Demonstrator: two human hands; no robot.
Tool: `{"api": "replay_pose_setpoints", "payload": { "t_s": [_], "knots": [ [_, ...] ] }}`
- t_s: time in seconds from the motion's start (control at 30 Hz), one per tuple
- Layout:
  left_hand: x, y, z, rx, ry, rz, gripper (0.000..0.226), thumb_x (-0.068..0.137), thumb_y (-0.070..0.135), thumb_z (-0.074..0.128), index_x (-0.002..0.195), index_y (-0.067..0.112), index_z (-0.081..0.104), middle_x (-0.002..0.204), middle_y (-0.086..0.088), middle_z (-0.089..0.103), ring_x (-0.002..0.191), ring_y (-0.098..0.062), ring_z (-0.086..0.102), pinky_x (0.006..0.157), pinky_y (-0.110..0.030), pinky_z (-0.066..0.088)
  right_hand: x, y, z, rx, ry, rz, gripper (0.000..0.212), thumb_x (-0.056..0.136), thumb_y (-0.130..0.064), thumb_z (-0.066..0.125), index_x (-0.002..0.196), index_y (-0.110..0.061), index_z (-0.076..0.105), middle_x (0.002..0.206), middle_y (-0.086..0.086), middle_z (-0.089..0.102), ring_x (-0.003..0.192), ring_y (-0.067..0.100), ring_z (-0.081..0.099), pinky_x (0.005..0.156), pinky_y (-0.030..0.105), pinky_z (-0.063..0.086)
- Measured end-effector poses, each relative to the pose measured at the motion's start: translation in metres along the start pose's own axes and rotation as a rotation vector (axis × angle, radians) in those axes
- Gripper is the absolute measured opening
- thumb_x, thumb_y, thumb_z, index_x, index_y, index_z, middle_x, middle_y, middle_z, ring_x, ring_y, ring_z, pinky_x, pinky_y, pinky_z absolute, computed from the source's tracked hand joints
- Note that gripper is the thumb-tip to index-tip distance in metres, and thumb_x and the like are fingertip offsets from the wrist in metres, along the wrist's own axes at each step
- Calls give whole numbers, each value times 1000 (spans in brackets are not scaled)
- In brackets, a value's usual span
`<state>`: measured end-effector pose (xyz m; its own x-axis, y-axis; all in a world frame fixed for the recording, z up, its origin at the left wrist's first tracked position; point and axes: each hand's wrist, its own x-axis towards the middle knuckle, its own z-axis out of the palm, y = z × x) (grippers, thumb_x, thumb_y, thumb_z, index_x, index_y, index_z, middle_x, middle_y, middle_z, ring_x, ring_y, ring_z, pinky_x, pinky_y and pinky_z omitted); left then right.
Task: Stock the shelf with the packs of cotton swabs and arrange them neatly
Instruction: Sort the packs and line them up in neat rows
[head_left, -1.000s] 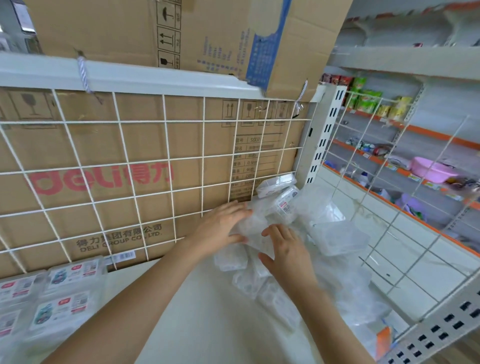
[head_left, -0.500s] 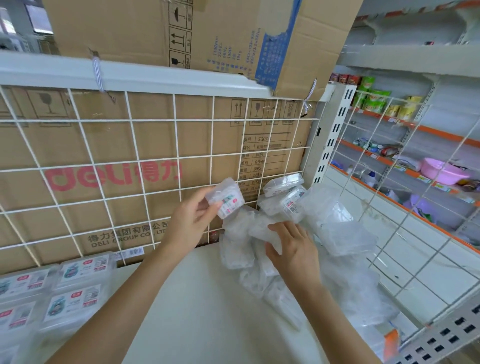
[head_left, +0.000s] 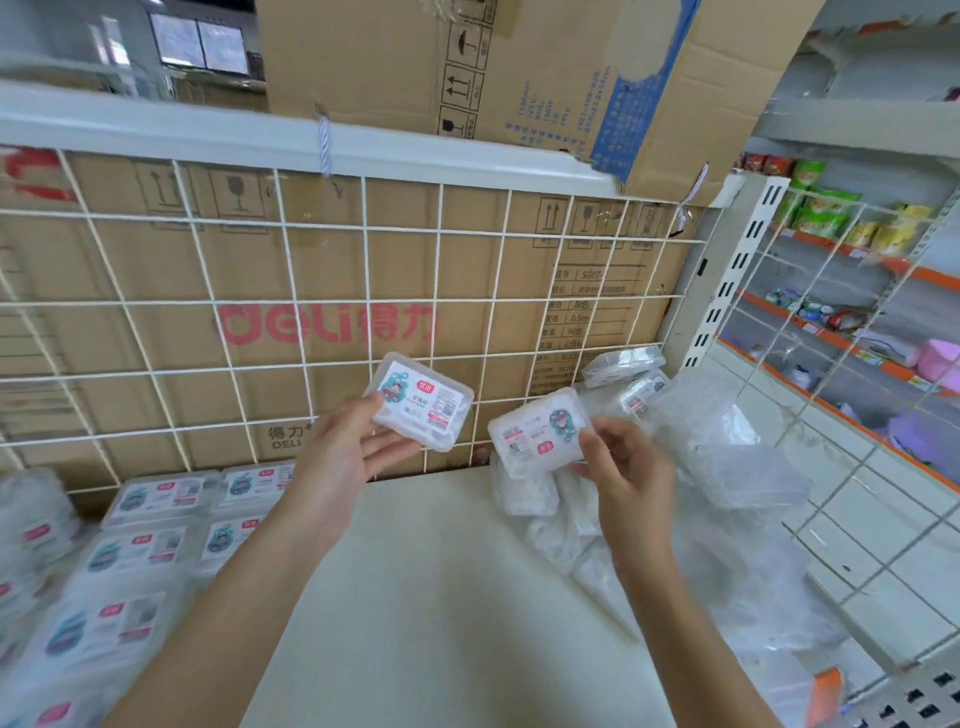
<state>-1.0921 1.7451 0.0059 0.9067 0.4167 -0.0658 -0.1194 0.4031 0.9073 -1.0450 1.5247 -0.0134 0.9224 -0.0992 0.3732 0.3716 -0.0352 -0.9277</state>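
Both hands have risen from the pile of wrapped packs (head_left: 722, 447): left hand (head_left: 353, 457) pinches 1 clear rectangular plastic cotton-swab pack (head_left: 422, 400), right hand (head_left: 628, 478) grips a 2nd pack (head_left: 537, 434). Rows of packs (head_left: 156, 525) lie leftward on the white shelf board (head_left: 441, 597), nearer the left hand, long axes sideways.

White shelf board (head_left: 441, 597) backed by a white wire grid (head_left: 293, 301). Brown cardboard boxes (head_left: 156, 260) stand behind the grid, with another carton (head_left: 395, 57) above. Right: a perforated upright (head_left: 727, 275) and neighbouring orange-edged shelves (head_left: 831, 335) of goods. Upper left: a window (head_left: 200, 44). Light is even and diffuse.
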Motion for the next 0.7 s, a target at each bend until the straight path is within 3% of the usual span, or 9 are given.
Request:
{"api": "replay_pose_setpoints", "payload": {
  "t_s": [0.1, 0.2, 0.27, 0.4, 0.47, 0.57, 0.7],
  "knots": [
    [-15, 5, -18, -28, 22, -28, 17, 96, 13, 46, 104, 2, 56, 103, -18, 68, 83, -23, 71, 71, -31, 59, -14, -3, 12, 235, -16, 201, 17, 92, -4, 55, 107, 0, 61, 87, 13, 64, 81, 20, 65, 59, 22, 52],
    [-30, 9, -39, -63, 8, -14, 33, 82, 12, 56, 112, -4, 52, 105, -18, 68, 86, -25, 71, 69, -30, 59, -27, -6, 22, 357, -41, 328, 24, 90, -1, 55, 114, -3, 57, 92, 19, 58, 89, 27, 64, 62, 22, 54],
    [-40, 11, -52, -23, 13, -1, 26, 87, 8, 53, 110, -3, 51, 102, -15, 70, 87, -25, 71, 67, -28, 58, -35, -7, 30, 370, -69, 371, 26, 89, 2, 56, 114, -7, 56, 91, 19, 57, 91, 26, 65, 65, 23, 55],
    [-55, 12, -80, 60, 83, 14, 7, 94, 6, 48, 99, 4, 52, 98, -12, 72, 85, -23, 71, 68, -28, 59, -52, -8, 46, 397, -170, 391, 20, 88, 2, 56, 100, -12, 63, 91, 12, 62, 88, 19, 64, 69, 22, 53],
    [-63, 13, -96, 147, 96, 58, 15, 86, 14, 60, 101, 10, 58, 95, -9, 73, 84, -21, 71, 66, -27, 58, -61, -8, 56, 403, -223, 375, 13, 88, -3, 56, 92, -11, 66, 93, 6, 66, 84, 16, 62, 72, 24, 51],
    [-75, 17, -112, 276, 105, 79, 29, 74, 26, 62, 102, 20, 63, 86, -1, 72, 82, -16, 69, 59, -21, 53, -73, -12, 72, 382, -310, 364, 7, 86, -9, 61, 89, -13, 66, 77, -3, 66, 68, 11, 61, 61, 20, 48],
    [-87, 18, -116, 315, 54, 8, 19, 93, 15, 52, 106, 25, 62, 94, -4, 72, 84, -19, 69, 65, -29, 54, -91, -25, 100, 437, -449, 327, 20, 71, -15, 76, 87, -10, 65, 74, -3, 67, 69, 11, 63, 63, 20, 50]
  ]
}}
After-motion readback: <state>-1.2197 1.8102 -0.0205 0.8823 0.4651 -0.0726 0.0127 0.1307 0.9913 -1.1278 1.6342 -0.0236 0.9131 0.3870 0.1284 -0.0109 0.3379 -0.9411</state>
